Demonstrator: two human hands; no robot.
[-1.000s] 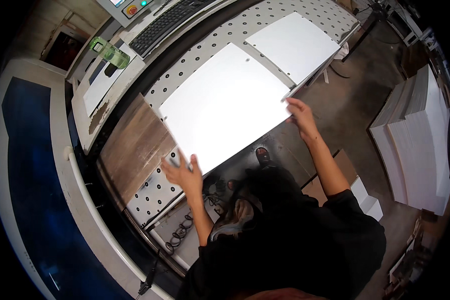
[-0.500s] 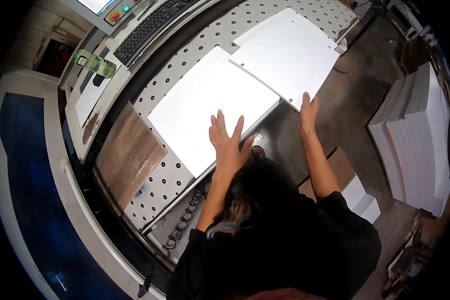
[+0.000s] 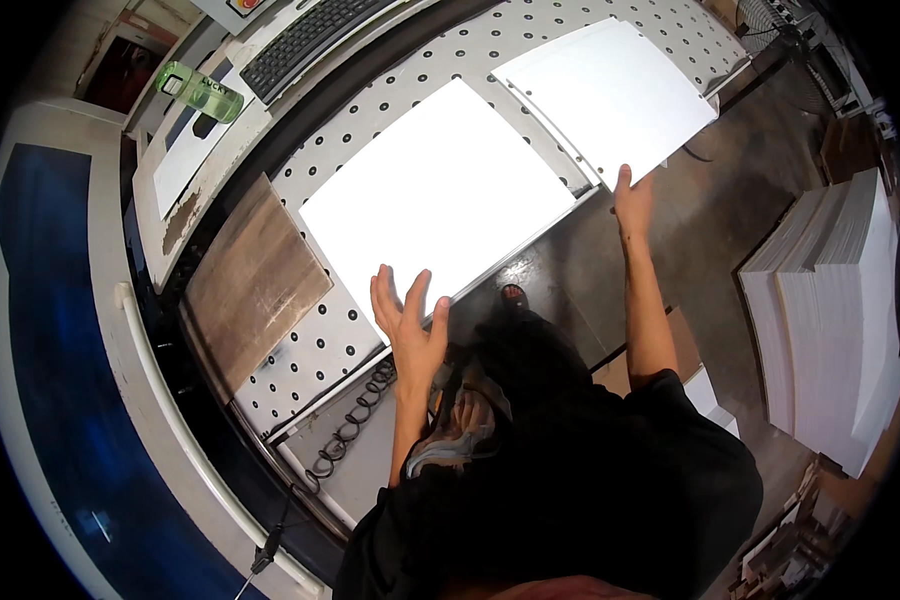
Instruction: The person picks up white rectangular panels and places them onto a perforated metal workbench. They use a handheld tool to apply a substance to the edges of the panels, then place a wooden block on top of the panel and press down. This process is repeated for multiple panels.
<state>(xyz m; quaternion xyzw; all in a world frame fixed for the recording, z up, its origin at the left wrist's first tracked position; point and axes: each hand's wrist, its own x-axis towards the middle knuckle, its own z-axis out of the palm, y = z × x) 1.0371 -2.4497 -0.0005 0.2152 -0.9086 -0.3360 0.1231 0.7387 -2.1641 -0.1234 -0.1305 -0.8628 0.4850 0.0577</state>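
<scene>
A white board (image 3: 435,190) lies flat on the dotted machine table. Over its near-left corner is my left hand (image 3: 408,325), fingers spread and holding nothing; whether they touch the surface I cannot tell. To the right lies a second white board (image 3: 620,100), overlapping at least one other white sheet at its far edge. My right hand (image 3: 633,205) pinches this board's near corner, thumb on top and the other fingers largely hidden beneath. A narrow strip of table shows between the two boards.
A brown wooden board (image 3: 255,285) lies at the table's left end. Beyond are a black keyboard (image 3: 305,45) and a green bottle (image 3: 200,92). A tall stack of white boards (image 3: 820,300) stands on the right. A coiled black cable (image 3: 345,430) hangs below the near edge.
The right board has moved right and away with my right hand, off the left board, opening a gap. My left hand has slid left and nearer, to the left board's near corner.
</scene>
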